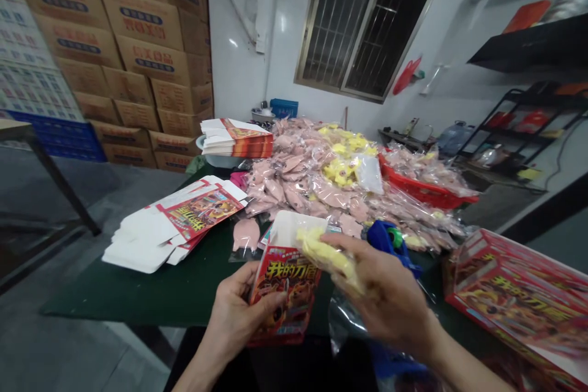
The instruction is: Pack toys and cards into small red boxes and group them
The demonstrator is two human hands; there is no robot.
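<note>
Red printed cardboard forms the small carton (287, 272), which is clasped in my left grip (235, 309), thumb across the front panel and fingers around the left edge. My right grip (386, 291) is closed on a soft-looking yellow piece (324, 251), positioned at the carton's upper right, in front of the raised white flap (287, 226). The yellow piece is elongated and rounded, with a lumpy outline; its lower end is covered by my fingers. Clear film (342, 318) hangs below the right grip; its attachment point cannot be made out. Beyond the carton, glossy transparent bags enclose a heap of flat, rounded pink pieces (294, 177), with yellow ones among them. Flattened cartons (147, 229), white inside and red outside, lie fanned on the green bench (114, 297) to the left. Larger red boxes (519, 300) stand at the right, cut off by the picture edge. A blue object (383, 236) behind the right grip is partly hidden and cannot be identified. Whether the carton has contents cannot be determined.
</note>
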